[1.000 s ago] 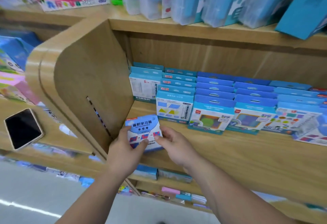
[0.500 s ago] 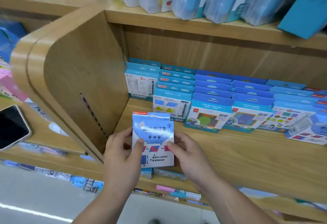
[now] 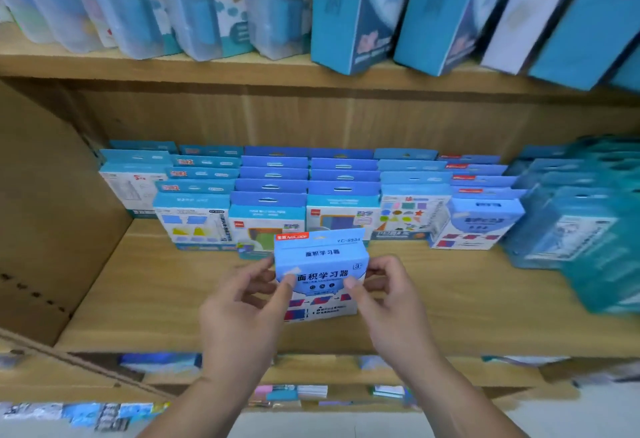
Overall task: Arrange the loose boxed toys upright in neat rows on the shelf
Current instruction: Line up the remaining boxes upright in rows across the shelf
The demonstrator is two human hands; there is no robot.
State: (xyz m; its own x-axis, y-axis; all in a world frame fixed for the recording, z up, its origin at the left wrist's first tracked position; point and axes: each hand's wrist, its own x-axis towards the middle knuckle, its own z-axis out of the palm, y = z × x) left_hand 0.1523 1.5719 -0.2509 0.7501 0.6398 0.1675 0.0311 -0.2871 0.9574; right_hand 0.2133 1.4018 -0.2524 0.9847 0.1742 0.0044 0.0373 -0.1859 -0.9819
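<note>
Gripping blue boxed toy (image 3: 320,275) upright (both hands): left hand (image 3: 242,313), right hand (image 3: 394,306) pinching its sides. Box is sitting over shelf (image 3: 156,299), before rows of boxes (image 3: 273,195).

Two hands show at 6 o'clock, the left hand (image 3: 242,313) and the right hand (image 3: 394,309), with one boxed toy (image 3: 320,264) pinched between them. Six files of boxes (image 3: 266,219) can be counted on the shelf (image 3: 138,299): three boxes in the white-fronted file (image 3: 133,191) at 9 o'clock, five in each of the next two, and about four or five in the rest. The teal boxes (image 3: 571,229) at 3 o'clock and the tall packs (image 3: 332,11) at 12 o'clock are too smeared to count.
</note>
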